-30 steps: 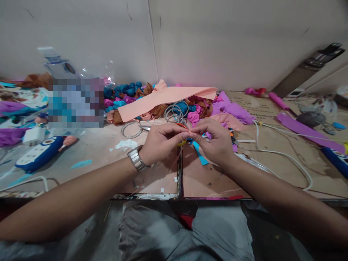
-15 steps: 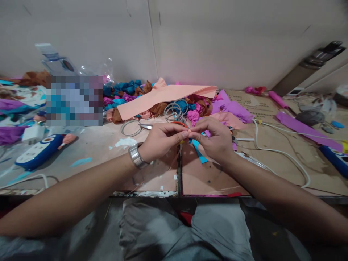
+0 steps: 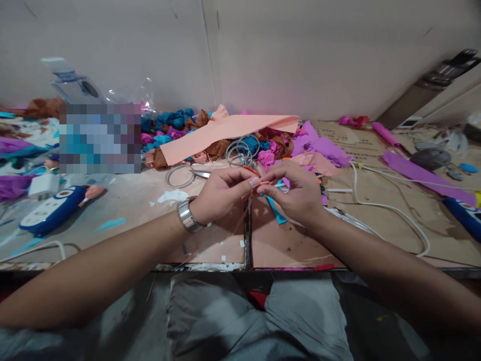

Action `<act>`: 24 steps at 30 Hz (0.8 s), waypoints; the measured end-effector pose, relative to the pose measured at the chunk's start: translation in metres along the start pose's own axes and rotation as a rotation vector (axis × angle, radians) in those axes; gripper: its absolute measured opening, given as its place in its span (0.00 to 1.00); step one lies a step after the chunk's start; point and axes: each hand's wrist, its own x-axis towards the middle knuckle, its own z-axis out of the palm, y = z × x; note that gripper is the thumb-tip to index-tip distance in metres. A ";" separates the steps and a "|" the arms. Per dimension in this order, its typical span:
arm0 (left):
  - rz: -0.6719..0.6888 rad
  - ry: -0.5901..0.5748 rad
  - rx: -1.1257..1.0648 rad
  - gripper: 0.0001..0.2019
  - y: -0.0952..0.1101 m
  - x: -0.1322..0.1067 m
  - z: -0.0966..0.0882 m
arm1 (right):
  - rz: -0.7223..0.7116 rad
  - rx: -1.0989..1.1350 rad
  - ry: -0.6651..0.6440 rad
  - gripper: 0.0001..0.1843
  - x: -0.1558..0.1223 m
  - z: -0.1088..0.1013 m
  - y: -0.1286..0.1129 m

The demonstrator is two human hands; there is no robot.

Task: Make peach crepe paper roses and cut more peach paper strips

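Note:
My left hand [image 3: 221,194], with a metal watch on its wrist, and my right hand [image 3: 296,193] meet fingertip to fingertip over the middle of the worktable [image 3: 131,210]. Both pinch a small thin pinkish piece between them; I cannot make out what it is. A blue paper strip [image 3: 276,210] lies just under my right hand. Scissors [image 3: 205,174] and several wire rings [image 3: 240,150] lie right behind the hands. A long peach paper sheet [image 3: 229,131] rests on a heap of crumpled blue, brown and pink paper.
A blue and white power strip [image 3: 50,213] lies at the left. A white cable [image 3: 394,213] loops across the right side, near purple paper strips [image 3: 424,179] and a second blue power strip [image 3: 464,213]. A wall stands close behind the table. My lap fills the bottom.
My hands stay together at the same spot. The fingertips have shifted slightly on the small piece, and the view has tipped a little.

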 end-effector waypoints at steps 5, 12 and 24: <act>0.042 0.023 0.034 0.16 -0.001 -0.001 -0.001 | 0.003 -0.005 -0.025 0.05 0.002 -0.002 -0.003; 0.063 0.037 0.051 0.14 0.003 -0.002 0.000 | -0.025 -0.027 0.008 0.04 0.002 -0.001 -0.002; 0.085 0.025 0.076 0.13 0.006 0.001 0.000 | 0.002 -0.012 -0.016 0.03 0.001 -0.003 -0.003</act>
